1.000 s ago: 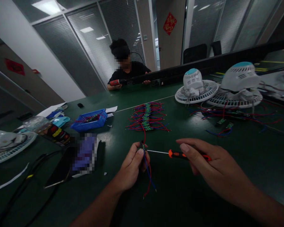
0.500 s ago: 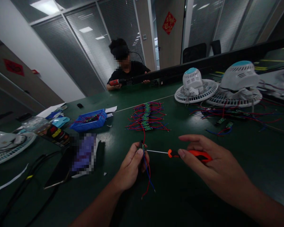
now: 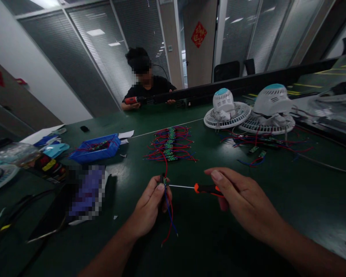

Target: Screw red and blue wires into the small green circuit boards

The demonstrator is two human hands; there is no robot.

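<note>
My left hand (image 3: 147, 207) pinches a small green circuit board (image 3: 163, 180) whose red and blue wires (image 3: 169, 217) hang down over the green table (image 3: 291, 200). My right hand (image 3: 242, 200) grips an orange-and-black screwdriver (image 3: 206, 189) and holds it level. Its thin metal tip points left and meets the little board. Just beyond my hands lies a row of similar boards with red and blue wires (image 3: 170, 144).
A blue tray (image 3: 96, 148) of parts sits at the left, with packets and a blurred item nearer me. Two white fan housings (image 3: 249, 109) and loose wires lie at the right. A person (image 3: 145, 84) sits across the table holding a red tool.
The view has shifted, so everything sits slightly further left. My right-hand fingers have closed back over the screwdriver handle. The board and tip stay together.
</note>
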